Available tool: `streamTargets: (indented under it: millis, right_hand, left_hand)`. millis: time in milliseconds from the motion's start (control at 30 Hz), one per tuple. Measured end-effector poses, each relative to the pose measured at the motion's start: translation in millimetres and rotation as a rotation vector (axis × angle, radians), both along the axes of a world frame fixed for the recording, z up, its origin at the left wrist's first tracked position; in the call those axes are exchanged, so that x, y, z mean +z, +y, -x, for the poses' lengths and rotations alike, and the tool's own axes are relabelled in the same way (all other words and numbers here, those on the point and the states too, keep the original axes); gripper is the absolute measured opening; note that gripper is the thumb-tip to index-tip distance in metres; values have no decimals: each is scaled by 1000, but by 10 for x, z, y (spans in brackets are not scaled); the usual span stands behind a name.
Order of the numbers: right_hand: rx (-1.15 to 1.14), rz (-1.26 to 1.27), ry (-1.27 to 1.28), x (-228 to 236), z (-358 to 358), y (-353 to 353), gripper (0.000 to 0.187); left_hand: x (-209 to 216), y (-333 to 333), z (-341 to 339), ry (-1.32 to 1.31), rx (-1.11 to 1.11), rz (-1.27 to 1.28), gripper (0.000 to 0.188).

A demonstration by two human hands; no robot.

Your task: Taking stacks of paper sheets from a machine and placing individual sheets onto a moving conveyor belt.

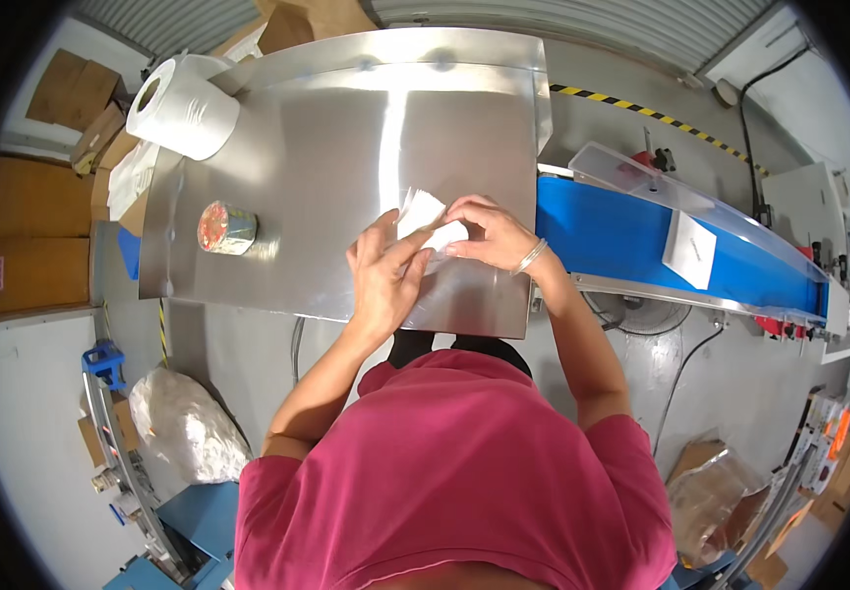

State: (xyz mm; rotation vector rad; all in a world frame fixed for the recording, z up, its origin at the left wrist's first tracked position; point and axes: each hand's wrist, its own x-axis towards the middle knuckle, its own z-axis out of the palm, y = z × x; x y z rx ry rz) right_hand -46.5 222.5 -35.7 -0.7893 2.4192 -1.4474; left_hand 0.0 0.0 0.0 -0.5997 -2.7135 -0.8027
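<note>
Above the right part of the steel table (317, 128), my two hands are close together around a small white folded piece (446, 236) that looks like paper or thin film. My left hand (381, 270) has its fingers bent against the near left side of it. From the other side, my right hand (489, 234), with a bracelet at the wrist, pinches it between thumb and fingers. A white fanned stack or folded sheet (421, 210) stands up just beyond the left fingertips. Whether both white pieces are one thing, I cannot tell. A tub with a colourful label (227, 228) lies at the left.
A large white roll (189, 108) stands at the table's far left corner. To the right, a blue conveyor belt (602, 231) with a clear side guard (710, 202) carries a white card (688, 249). Cardboard boxes (36, 236) are at the left; a clear plastic bag (187, 425) lies below.
</note>
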Motion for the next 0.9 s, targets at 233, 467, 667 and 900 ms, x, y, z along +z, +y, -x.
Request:
streamTargets:
  millis: [233,467,667,900]
  right_hand:
    - [-767,69,-149,-406,-300,912,27]
    - [-1417,-658,161,-677,-549,2532,45]
    - [-882,-34,107,-45,-665,1733,56]
    - [-532,396,-366,-105,-829,1253,45]
  left_hand:
    - [39,-122,79,-146,216,32,44]
    - [278,68,253,-230,-41,110,27]
    - [469,649,353,-517,-544,15,33]
    - [-42,1459,788,-1179,-679,-442,40]
